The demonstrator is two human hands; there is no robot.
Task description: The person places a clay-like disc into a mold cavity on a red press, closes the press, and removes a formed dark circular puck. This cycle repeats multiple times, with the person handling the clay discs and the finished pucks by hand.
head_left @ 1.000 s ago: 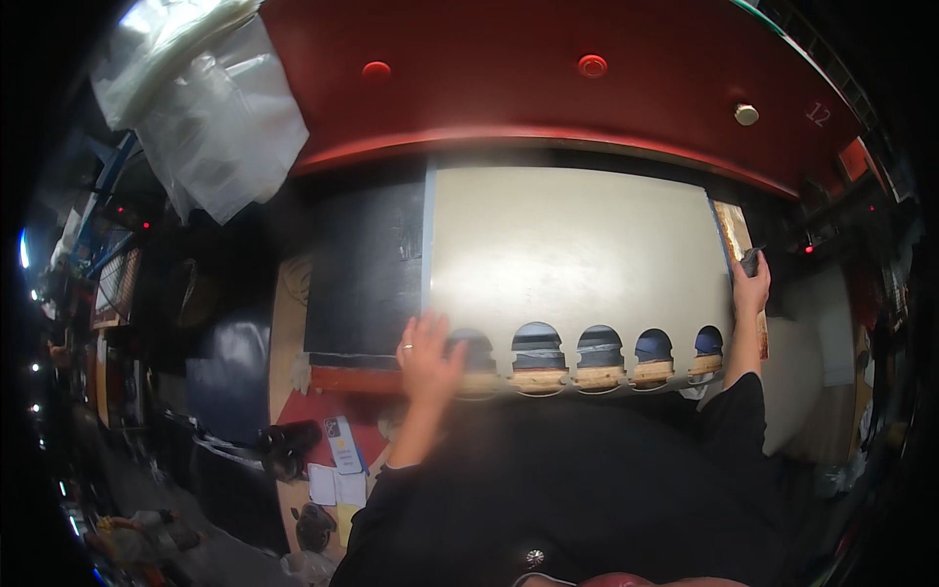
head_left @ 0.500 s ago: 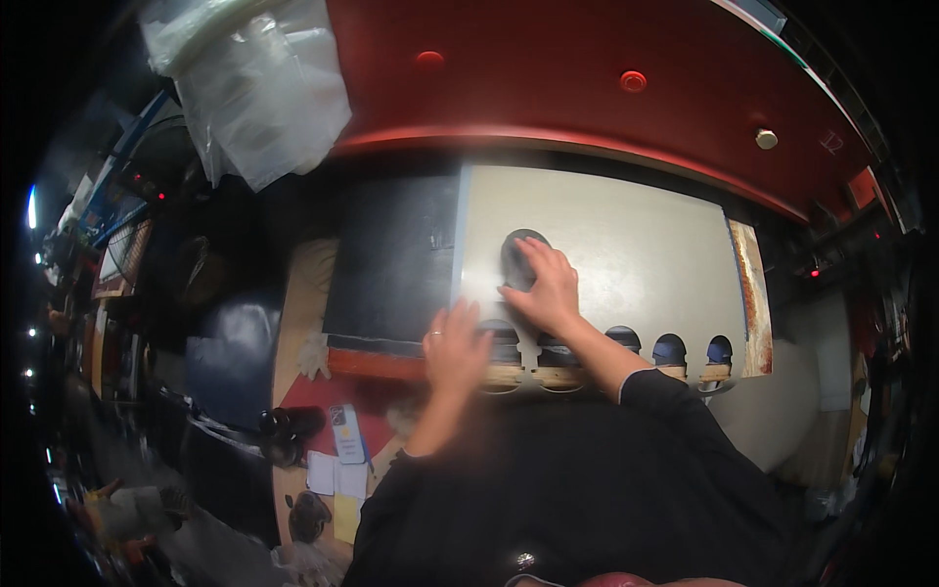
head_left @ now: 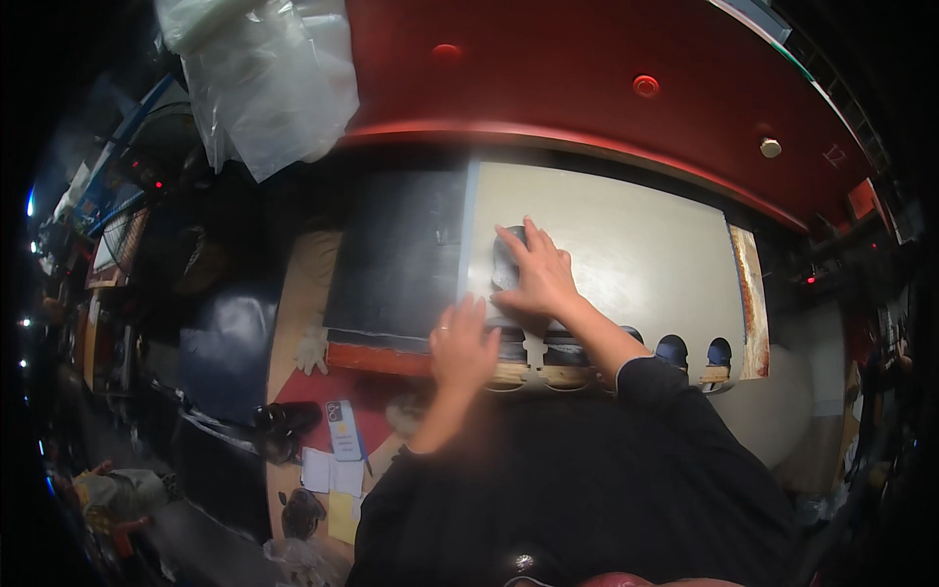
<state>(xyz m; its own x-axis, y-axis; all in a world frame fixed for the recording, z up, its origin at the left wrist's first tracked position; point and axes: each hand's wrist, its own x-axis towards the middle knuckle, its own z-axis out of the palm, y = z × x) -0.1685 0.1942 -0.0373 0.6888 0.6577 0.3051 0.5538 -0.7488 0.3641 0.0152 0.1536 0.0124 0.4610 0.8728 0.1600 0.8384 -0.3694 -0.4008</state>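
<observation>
The dark oval piece [head_left: 506, 264] lies on the beige sheet [head_left: 646, 245], long axis pointing away from the person, just left of the nearer right hand [head_left: 541, 274], whose spread fingers overlap it; whether they grip, I cannot tell. The left hand [head_left: 464, 352], fingers extended, is at the sheet's near-left corner.

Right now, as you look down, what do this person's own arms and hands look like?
The left sleeve and right sleeve are black and stop short of the wrists; the right one ends in a thin pale edge. The left hand and right hand wear no gloves. A slim ring circles one finger of the left. No cables show.
</observation>
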